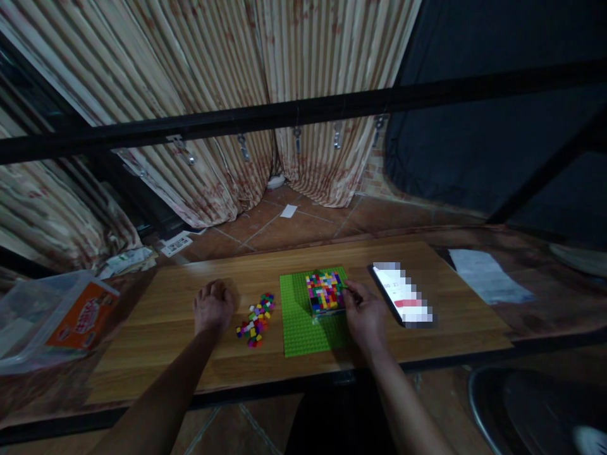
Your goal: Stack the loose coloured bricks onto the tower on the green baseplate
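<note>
A block of multicoloured building bricks (pixel 325 291) stands on a green baseplate (pixel 296 332). My right hand (pixel 367 316) is at the block's right edge, thumb and fingers pinched together. A tiny greenish piece, apparently a building brick, shows at those fingertips, partly hidden by them. My left hand (pixel 213 308) lies palm down on the wooden table, fingers somewhat bent and resting on the surface, with nothing visible in it. Between that hand and the baseplate is a scattered pile of loose small bricks (pixel 256 321) in many colours.
A phone with a lit screen (pixel 401 294) lies right of the baseplate on the wooden table (pixel 165 335). At the left stands a clear plastic bin (pixel 45 328) with an orange label. White paper (pixel 488 275) lies at the right. A dark metal bar (pixel 284 117) with hanging clips crosses beyond the table.
</note>
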`<action>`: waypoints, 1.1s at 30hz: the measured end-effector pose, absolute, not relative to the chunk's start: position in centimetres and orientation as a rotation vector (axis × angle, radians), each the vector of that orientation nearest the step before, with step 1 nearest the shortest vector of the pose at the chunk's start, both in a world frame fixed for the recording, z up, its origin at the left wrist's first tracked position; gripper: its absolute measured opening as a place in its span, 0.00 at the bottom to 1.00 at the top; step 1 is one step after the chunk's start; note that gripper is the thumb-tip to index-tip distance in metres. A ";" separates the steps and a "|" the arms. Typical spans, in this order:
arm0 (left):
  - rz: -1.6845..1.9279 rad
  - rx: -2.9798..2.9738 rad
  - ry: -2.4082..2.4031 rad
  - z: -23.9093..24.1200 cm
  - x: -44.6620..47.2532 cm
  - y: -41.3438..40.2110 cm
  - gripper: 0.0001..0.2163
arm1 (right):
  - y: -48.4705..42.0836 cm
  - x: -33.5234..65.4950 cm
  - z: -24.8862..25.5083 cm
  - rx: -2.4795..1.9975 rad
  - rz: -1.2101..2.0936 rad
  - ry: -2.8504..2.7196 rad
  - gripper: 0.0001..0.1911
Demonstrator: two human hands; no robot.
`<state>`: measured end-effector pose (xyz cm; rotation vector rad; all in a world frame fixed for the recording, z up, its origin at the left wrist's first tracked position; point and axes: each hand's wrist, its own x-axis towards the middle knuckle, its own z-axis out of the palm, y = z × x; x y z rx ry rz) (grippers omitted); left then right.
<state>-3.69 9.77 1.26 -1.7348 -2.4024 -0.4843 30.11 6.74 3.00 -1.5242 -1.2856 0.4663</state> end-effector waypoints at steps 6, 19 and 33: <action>-0.471 -1.727 -2.436 1.4 -3.6 9.7 0.19 | 7.3 29.9 3.3 -1.536 0.590 -1.182 0.17; -0.449 -1.728 -2.446 1.7 -3.3 9.6 0.20 | 7.6 30.1 2.5 -1.325 0.959 -0.772 0.21; -0.474 -1.729 -2.436 1.4 -3.6 9.7 0.19 | 8.1 30.0 2.4 -1.335 0.952 -0.810 0.18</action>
